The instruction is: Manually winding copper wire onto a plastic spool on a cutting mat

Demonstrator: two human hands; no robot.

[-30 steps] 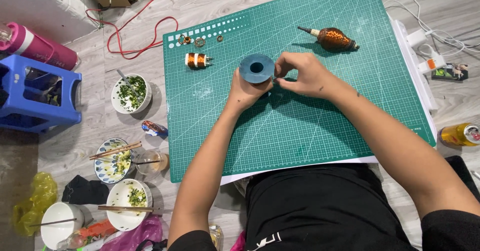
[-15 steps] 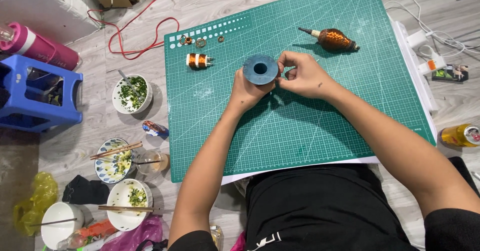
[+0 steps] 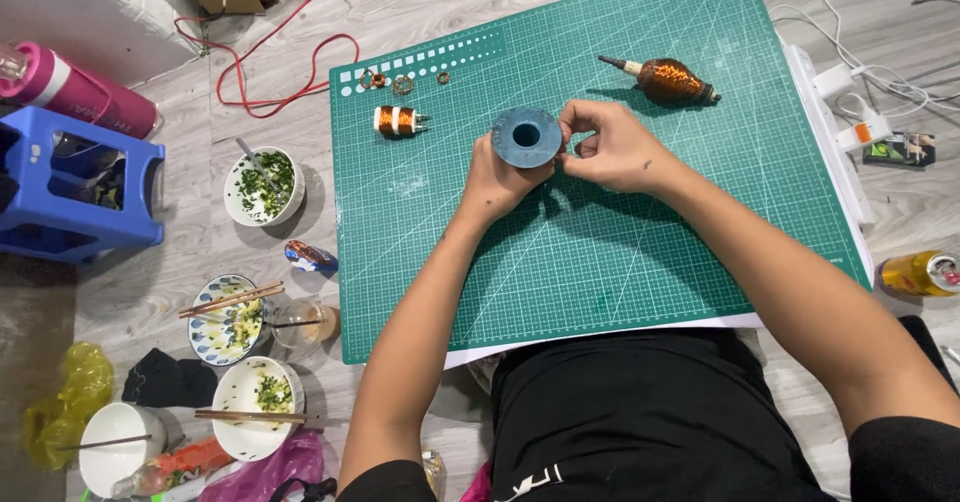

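Note:
My left hand (image 3: 497,180) grips a round blue spool (image 3: 527,137) with a hole in its middle, held upright just above the green cutting mat (image 3: 640,262). My right hand (image 3: 612,148) is at the spool's right edge, fingers pinched together against it. A small copper-wound coil (image 3: 398,120) with white bands lies on the mat to the left of the spool. A larger egg-shaped copper winding on a shaft (image 3: 668,80) lies on the mat beyond my right hand. Three small metal rings (image 3: 402,84) sit near the mat's far left edge.
On the floor at left are bowls with food and chopsticks (image 3: 262,184) (image 3: 228,317) (image 3: 255,394), a blue plastic stool (image 3: 75,197), a pink bottle (image 3: 70,90) and a red cable (image 3: 260,67). A white power strip (image 3: 835,162) with white cords and a yellow can (image 3: 920,274) lie at right.
Both hands with the blue spool have shifted slightly to the right and away from me over the mat. Everything else stays where it was.

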